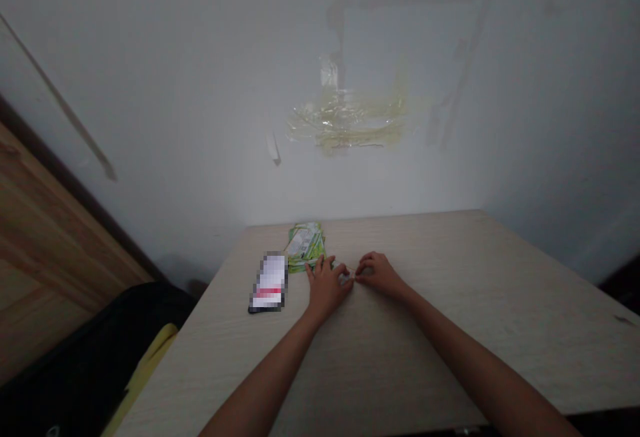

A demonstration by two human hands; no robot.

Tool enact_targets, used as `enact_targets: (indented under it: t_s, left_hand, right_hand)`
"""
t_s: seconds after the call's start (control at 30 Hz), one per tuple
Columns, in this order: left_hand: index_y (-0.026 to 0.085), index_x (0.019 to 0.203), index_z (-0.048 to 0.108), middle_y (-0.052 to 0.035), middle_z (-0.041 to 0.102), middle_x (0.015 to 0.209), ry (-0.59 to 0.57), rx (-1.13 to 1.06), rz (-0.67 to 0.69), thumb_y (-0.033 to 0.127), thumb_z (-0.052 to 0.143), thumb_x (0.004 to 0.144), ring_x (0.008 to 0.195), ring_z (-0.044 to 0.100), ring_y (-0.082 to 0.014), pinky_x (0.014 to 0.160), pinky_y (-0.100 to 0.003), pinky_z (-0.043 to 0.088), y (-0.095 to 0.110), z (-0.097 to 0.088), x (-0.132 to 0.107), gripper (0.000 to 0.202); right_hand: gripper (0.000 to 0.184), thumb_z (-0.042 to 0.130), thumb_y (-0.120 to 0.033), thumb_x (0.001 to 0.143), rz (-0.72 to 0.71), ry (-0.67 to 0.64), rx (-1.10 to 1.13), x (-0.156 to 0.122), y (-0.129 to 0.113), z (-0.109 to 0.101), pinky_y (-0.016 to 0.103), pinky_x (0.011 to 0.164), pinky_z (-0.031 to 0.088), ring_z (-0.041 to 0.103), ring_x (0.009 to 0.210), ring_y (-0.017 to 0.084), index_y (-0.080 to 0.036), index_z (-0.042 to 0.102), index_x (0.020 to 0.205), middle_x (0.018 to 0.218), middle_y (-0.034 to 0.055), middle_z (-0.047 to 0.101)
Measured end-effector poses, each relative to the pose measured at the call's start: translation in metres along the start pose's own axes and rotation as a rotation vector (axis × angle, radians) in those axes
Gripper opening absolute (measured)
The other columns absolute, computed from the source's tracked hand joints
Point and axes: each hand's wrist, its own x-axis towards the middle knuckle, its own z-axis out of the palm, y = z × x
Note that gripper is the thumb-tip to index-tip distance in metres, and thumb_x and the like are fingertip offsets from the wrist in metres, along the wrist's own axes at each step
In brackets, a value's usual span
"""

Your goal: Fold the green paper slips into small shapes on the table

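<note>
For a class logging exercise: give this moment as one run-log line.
left hand: at pale item, grip unclear; right hand: close by, grip unclear; packets: piled beyond left hand; phone: on table, left of hands

A small piece (344, 278) sits between the left hand (327, 284) and the right hand (379, 274), over the table (450, 337). A pile of packets (306, 242) lies just beyond the left hand; the phone (270, 282) lies to that hand's left. Behind the table, past both hands, stands the wall (200, 90).

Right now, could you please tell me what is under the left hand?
Pale tabletop shows around the left hand, with a green-and-white pile along its far side. Whatever the hand covers cannot be seen.
</note>
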Motion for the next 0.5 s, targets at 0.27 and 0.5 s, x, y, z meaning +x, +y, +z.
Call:
enact_targets:
  t_s: [0.27, 0.5]
  left_hand:
    - [0.032, 0.095, 0.068, -0.0039, 0.049, 0.137, -0.017, -0.003, -0.001, 0.045, 0.063, 0.079, 0.138, 0.027, -0.0316, 0.11, -0.066, 0.006, -0.0004, 0.0005, 0.0008, 0.021]
    - [0.033, 0.096, 0.068, -0.0037, 0.049, 0.138, -0.017, 0.004, 0.0, 0.045, 0.064, 0.078, 0.137, 0.028, -0.0323, 0.109, -0.067, 0.007, -0.0007, 0.001, 0.0016, 0.022]
  right_hand:
    - [0.012, 0.074, -0.029, 0.068, 0.105, -0.028, -0.022, 0.006, -0.0009, 0.0032, 0.036, 0.098, 0.038, 0.052, 0.107, 0.023, -0.024, 0.076, 0.079, 0.104, 0.0065, 0.063]
    - [0.015, 0.072, -0.027, 0.07, 0.128, -0.057, -0.03, 0.0075, -0.0004, 0.0031, 0.035, 0.098, 0.037, 0.051, 0.11, 0.024, -0.023, 0.076, 0.083, 0.106, 0.0073, 0.063]
